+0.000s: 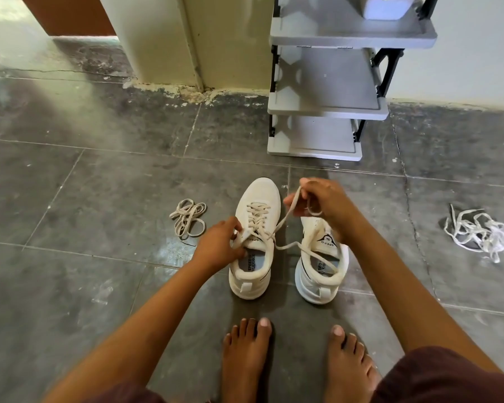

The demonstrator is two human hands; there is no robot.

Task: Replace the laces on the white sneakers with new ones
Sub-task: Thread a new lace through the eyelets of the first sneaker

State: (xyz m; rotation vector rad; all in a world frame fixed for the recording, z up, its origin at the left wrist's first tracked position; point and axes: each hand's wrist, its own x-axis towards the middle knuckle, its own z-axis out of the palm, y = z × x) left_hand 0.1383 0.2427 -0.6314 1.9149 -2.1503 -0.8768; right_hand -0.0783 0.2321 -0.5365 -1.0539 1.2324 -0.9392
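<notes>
Two white sneakers stand side by side on the grey tiled floor. The left sneaker is laced with a cream lace. My left hand pinches one lace end at the sneaker's collar. My right hand holds the other end raised above the right sneaker, and a loop of it trails across that shoe's opening. The right sneaker's front is hidden behind my right hand. A coiled cream lace lies on the floor to the left. A tangle of white laces lies far right.
A grey plastic shoe rack stands against the wall just beyond the sneakers. A cream pillar rises at the back left. My bare feet rest on the floor close behind the shoes.
</notes>
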